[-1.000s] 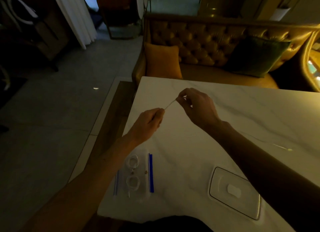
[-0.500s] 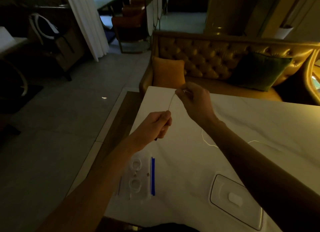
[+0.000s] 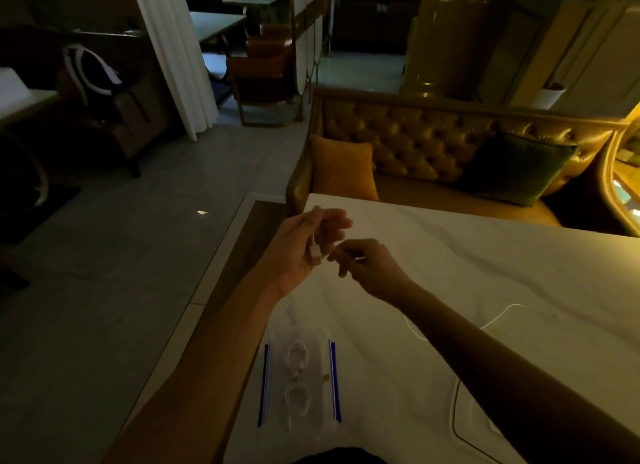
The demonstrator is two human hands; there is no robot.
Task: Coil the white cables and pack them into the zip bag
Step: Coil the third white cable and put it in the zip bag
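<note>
My left hand (image 3: 306, 245) is raised palm-up over the table's far left corner and holds the plug end of a thin white cable (image 3: 502, 316) against its palm. Just to its right, my right hand (image 3: 367, 266) pinches the same cable close to the left fingers. The rest of the cable trails loose under my right forearm and across the white marble table (image 3: 467, 255). Nearer to me lies a clear zip bag (image 3: 299, 384) with blue strips along both sides. Two coiled white cables sit inside it, one behind the other.
A flat clear lid or tray (image 3: 465, 422) lies at the near right, partly under my right arm. A tufted gold sofa (image 3: 433, 137) with an orange cushion (image 3: 343, 172) and a green cushion (image 3: 516, 167) stands behind the table. Tiled floor drops off to the left.
My left hand has turned palm-up and risen, with the plug now showing in it. My right hand came down and in toward the left. The view tilted up.
</note>
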